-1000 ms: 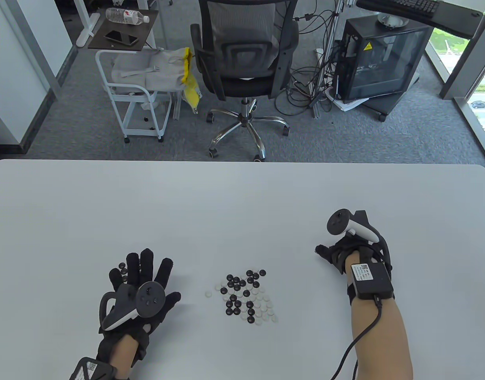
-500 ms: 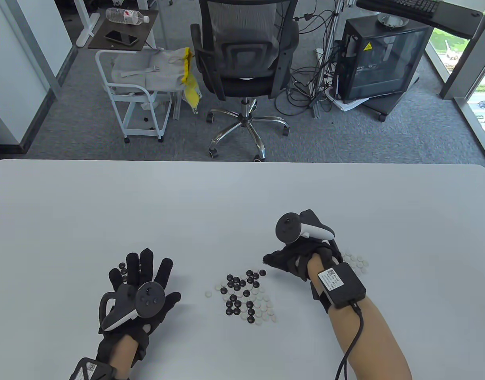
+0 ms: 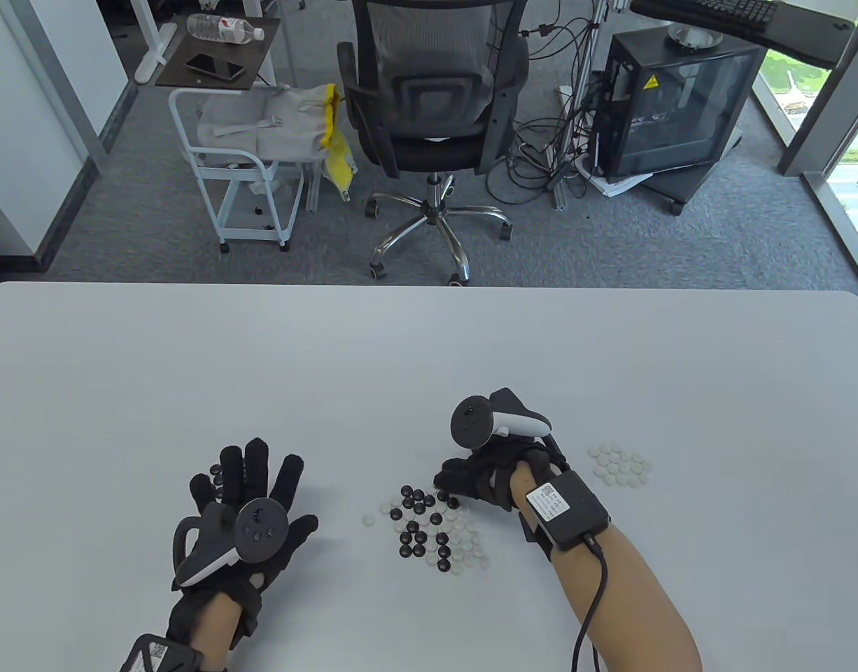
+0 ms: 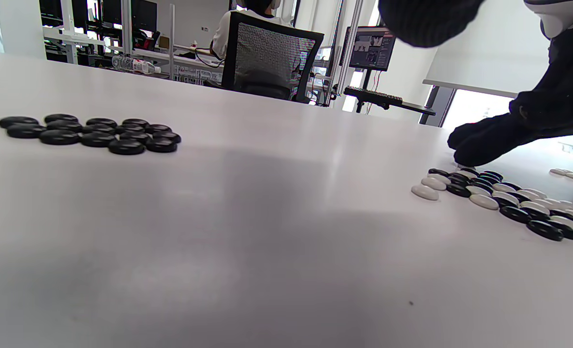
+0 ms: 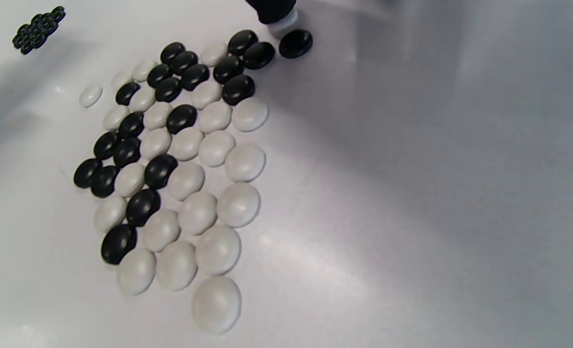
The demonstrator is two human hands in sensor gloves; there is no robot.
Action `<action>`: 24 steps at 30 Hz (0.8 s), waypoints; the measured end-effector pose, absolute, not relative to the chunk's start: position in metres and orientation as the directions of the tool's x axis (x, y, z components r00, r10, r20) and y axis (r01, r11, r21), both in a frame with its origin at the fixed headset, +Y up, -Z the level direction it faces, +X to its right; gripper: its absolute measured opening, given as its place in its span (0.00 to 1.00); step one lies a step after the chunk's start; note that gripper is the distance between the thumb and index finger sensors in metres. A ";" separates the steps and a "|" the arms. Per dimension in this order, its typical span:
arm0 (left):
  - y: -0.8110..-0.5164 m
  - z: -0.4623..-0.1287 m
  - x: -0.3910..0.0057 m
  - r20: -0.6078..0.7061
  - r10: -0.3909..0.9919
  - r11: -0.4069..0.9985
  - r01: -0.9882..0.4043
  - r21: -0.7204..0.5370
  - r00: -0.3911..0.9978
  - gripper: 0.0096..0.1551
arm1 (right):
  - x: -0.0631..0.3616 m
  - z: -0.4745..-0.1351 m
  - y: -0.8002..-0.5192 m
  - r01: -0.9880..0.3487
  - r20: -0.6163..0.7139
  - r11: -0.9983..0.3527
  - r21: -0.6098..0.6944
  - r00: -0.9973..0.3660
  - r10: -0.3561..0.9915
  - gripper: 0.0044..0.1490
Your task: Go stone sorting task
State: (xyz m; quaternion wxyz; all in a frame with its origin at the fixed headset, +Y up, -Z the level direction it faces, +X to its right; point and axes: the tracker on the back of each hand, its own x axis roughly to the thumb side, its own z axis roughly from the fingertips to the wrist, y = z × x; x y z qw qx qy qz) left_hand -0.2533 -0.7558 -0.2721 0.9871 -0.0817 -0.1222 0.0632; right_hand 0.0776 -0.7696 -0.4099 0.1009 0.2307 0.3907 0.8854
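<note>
Right wrist view: right hand (image 3: 481, 479) fingertip (image 5: 272, 8) is pressing a white stone (image 5: 286, 23) at the mixed pile (image 5: 180, 145) edge, risking dragging the touching black stone (image 5: 295, 43); left hand (image 3: 250, 507) is lying flat, fingers spread.

Mixed black and white Go stones (image 3: 436, 528) lay flat, packed together mid-table. Sorted black stones (image 4: 90, 133) sat clustered well to the left; sorted white stones (image 3: 619, 464) clustered to the right.

– Where did our right hand (image 3: 481, 476) go?
– Leftward, off the white stones (image 3: 619, 464), which now show; our fingertips (image 5: 272, 8) have come down on the mixed pile's (image 3: 436, 528) far edge.
</note>
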 end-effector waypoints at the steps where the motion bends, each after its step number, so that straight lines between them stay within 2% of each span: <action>1: -0.756 -0.272 -0.253 0.230 0.144 0.979 -0.104 -0.177 0.962 0.49 | 0.080 -0.412 -0.769 -0.005 0.318 -0.675 0.737 -0.880 0.353 0.45; 6: -0.755 -0.272 -0.254 0.228 0.144 0.979 -0.105 -0.175 0.963 0.49 | 0.111 -0.425 -0.762 -0.034 0.224 -0.699 0.714 -0.935 0.274 0.44; 15: -0.756 -0.272 -0.254 0.230 0.139 0.979 -0.098 -0.178 0.963 0.49 | 0.170 -0.426 -0.757 -0.071 0.085 -0.712 0.699 -0.980 0.182 0.43; 24: -0.756 -0.272 -0.253 0.227 0.133 0.978 -0.091 -0.186 0.965 0.49 | 0.208 -0.420 -0.756 -0.047 0.033 -0.728 0.684 -0.995 0.096 0.43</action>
